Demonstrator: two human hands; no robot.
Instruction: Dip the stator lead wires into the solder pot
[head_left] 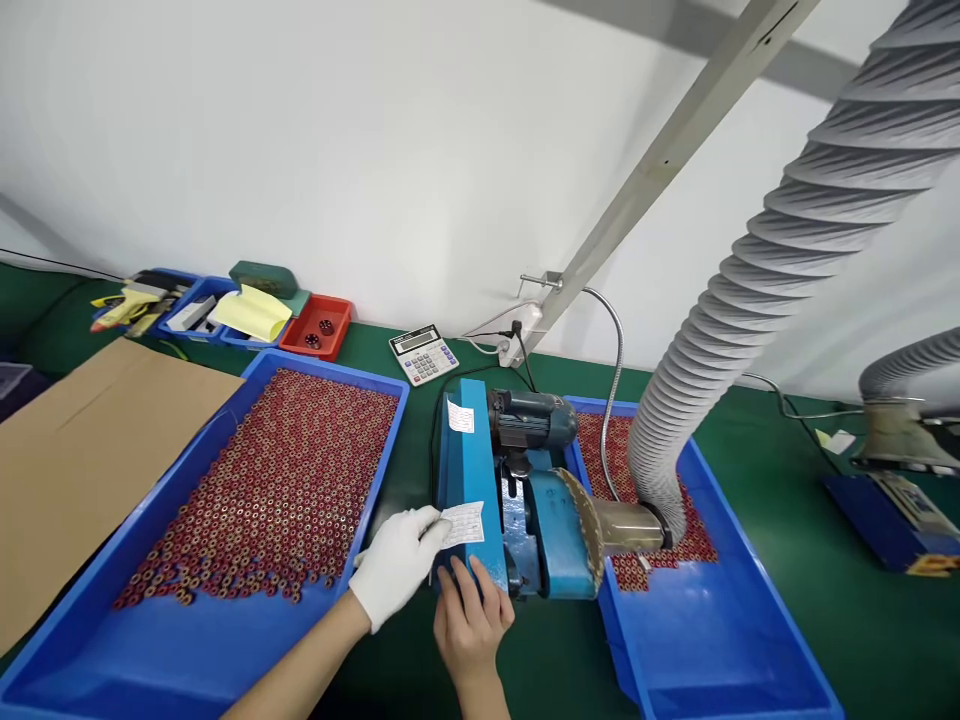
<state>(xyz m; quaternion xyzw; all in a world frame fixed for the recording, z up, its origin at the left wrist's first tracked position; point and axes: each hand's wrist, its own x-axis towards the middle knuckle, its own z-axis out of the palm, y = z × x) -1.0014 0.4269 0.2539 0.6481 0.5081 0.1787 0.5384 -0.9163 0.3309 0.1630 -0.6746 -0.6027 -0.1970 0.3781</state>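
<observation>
My left hand (399, 560), in a white glove, is at the near left side of the blue machine (481, 460), its thumb and forefinger closed at the edge of a small printed paper slip (463, 524). The slip lies against the machine's blue cover. Bare, my right hand (474, 615) rests with its fingers spread on the near end of that cover, just below the slip. Another printed label (460, 417) is on the cover farther back.
Blue trays with red ring-shaped parts stand left (277, 480) and right (705, 620) of the machine. A grey hose (750, 270) runs down to its right side. Behind are a calculator (424, 354) and a red bin (319, 326); cardboard (97, 450) lies at far left.
</observation>
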